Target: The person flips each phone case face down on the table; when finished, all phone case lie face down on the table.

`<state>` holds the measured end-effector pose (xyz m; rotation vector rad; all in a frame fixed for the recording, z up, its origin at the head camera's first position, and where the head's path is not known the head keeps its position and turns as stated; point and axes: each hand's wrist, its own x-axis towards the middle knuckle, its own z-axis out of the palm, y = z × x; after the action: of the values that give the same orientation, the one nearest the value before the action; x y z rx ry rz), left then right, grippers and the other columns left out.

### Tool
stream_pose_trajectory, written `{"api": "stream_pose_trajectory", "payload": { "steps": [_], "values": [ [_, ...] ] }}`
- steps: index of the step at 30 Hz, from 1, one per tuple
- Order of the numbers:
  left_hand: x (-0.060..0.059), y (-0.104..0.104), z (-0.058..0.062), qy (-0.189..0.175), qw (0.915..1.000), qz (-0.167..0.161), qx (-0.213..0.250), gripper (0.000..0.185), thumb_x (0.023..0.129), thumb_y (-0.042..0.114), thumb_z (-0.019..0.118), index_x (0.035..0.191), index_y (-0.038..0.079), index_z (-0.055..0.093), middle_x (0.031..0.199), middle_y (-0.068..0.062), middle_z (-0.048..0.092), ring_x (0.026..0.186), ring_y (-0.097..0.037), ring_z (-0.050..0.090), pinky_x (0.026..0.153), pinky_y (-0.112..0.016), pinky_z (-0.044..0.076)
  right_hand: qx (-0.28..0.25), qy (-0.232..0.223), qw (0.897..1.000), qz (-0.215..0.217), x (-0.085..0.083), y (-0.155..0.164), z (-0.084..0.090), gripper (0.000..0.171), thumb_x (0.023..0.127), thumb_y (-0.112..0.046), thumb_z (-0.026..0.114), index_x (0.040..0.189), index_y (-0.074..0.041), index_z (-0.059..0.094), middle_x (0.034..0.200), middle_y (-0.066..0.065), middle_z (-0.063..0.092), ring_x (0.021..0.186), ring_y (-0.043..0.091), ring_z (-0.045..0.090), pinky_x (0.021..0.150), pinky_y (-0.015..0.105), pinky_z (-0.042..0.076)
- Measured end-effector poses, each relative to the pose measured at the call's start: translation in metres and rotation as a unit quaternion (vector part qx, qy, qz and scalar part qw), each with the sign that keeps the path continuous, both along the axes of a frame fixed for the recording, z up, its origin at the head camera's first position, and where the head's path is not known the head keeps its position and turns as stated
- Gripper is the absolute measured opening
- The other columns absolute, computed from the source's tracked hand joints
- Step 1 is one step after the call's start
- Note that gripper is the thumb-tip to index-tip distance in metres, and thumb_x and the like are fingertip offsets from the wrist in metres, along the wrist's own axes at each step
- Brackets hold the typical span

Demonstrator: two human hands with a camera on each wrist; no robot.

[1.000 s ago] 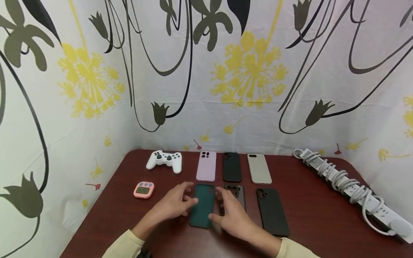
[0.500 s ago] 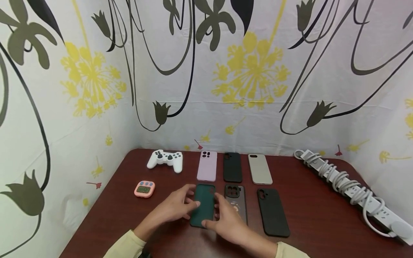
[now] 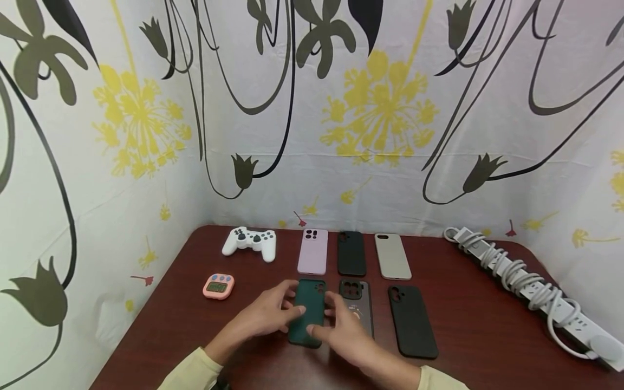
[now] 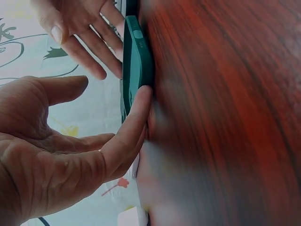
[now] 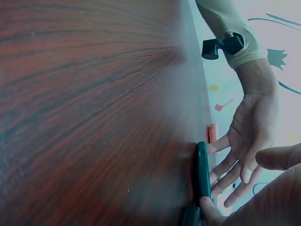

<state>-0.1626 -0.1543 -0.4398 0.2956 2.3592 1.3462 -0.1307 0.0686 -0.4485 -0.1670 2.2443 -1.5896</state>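
A dark green phone case (image 3: 307, 311) lies on the table between my two hands, camera cutout at its far end. My left hand (image 3: 265, 311) is at its left side; in the left wrist view a fingertip (image 4: 143, 96) touches the case's edge (image 4: 146, 59), while the thumb stands apart. From the other side my right hand (image 3: 348, 330) reaches its fingers along the right edge. In the right wrist view one right fingertip (image 5: 207, 205) meets the green case (image 5: 202, 169), and the thumb sticks out away from it. A grey phone case (image 3: 358, 311) with a dark camera frame lies beside the right hand.
Behind lie a pink case (image 3: 312, 252), a black case (image 3: 351, 253) and a cream case (image 3: 392, 257). Another black case (image 3: 413, 322) is at right. A white game controller (image 3: 249, 242) and pink timer (image 3: 218, 286) are left, a cord-wrapped power strip (image 3: 531, 290) far right.
My right fingers have moved left to the green case's edge, uncovering more of the grey case. The left hand and green case have shifted only slightly.
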Motion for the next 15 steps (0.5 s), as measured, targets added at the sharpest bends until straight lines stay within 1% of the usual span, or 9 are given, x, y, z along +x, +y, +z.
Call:
{"api": "stream_pose_trajectory", "payload": {
  "steps": [5, 8, 10, 12, 15],
  "values": [
    [-0.001, 0.003, 0.0, -0.006, 0.9999, -0.008, 0.001, 0.072, 0.102, 0.031, 0.072, 0.159, 0.003, 0.039, 0.145, -0.022, 0.057, 0.116, -0.028, 0.067, 0.068, -0.04, 0.065, -0.007, 0.0, 1.0, -0.013, 0.002, 0.002, 0.002, 0.093, 0.095, -0.028, 0.079, 0.163, 0.003, 0.024, 0.161, 0.031, 0.04, 0.14, 0.046, 0.053, 0.102, 0.058, 0.056],
    [-0.001, 0.005, -0.001, -0.013, 0.9998, -0.014, 0.008, 0.073, 0.103, 0.032, 0.071, 0.16, 0.004, 0.038, 0.144, -0.024, 0.057, 0.116, -0.028, 0.068, 0.069, -0.04, 0.065, -0.013, 0.012, 1.0, -0.024, 0.005, 0.004, 0.003, 0.091, 0.095, -0.025, 0.079, 0.162, 0.004, 0.025, 0.16, 0.03, 0.041, 0.14, 0.045, 0.052, 0.104, 0.056, 0.056],
    [-0.001, 0.006, 0.0, -0.02, 0.9996, -0.017, 0.013, 0.073, 0.103, 0.034, 0.071, 0.161, 0.006, 0.037, 0.146, -0.024, 0.056, 0.116, -0.029, 0.068, 0.07, -0.041, 0.066, -0.018, 0.02, 0.999, -0.033, 0.007, 0.005, 0.004, 0.09, 0.094, -0.023, 0.079, 0.162, 0.003, 0.026, 0.16, 0.029, 0.041, 0.14, 0.044, 0.052, 0.106, 0.055, 0.055],
    [-0.001, 0.007, -0.001, -0.024, 0.9994, -0.021, 0.017, 0.073, 0.103, 0.035, 0.07, 0.161, 0.006, 0.037, 0.146, -0.024, 0.056, 0.116, -0.028, 0.068, 0.071, -0.041, 0.066, -0.024, 0.025, 0.999, -0.041, 0.008, 0.007, 0.004, 0.088, 0.095, -0.021, 0.079, 0.162, 0.003, 0.027, 0.161, 0.028, 0.041, 0.142, 0.044, 0.047, 0.108, 0.056, 0.053],
    [-0.001, 0.011, -0.001, -0.025, 0.9991, -0.027, 0.021, 0.072, 0.103, 0.036, 0.07, 0.161, 0.007, 0.037, 0.147, -0.024, 0.056, 0.117, -0.028, 0.069, 0.073, -0.041, 0.066, -0.036, 0.027, 0.997, -0.055, 0.009, 0.009, 0.005, 0.085, 0.096, -0.02, 0.077, 0.162, 0.001, 0.027, 0.161, 0.027, 0.041, 0.144, 0.045, 0.046, 0.108, 0.058, 0.052]
  ]
}}
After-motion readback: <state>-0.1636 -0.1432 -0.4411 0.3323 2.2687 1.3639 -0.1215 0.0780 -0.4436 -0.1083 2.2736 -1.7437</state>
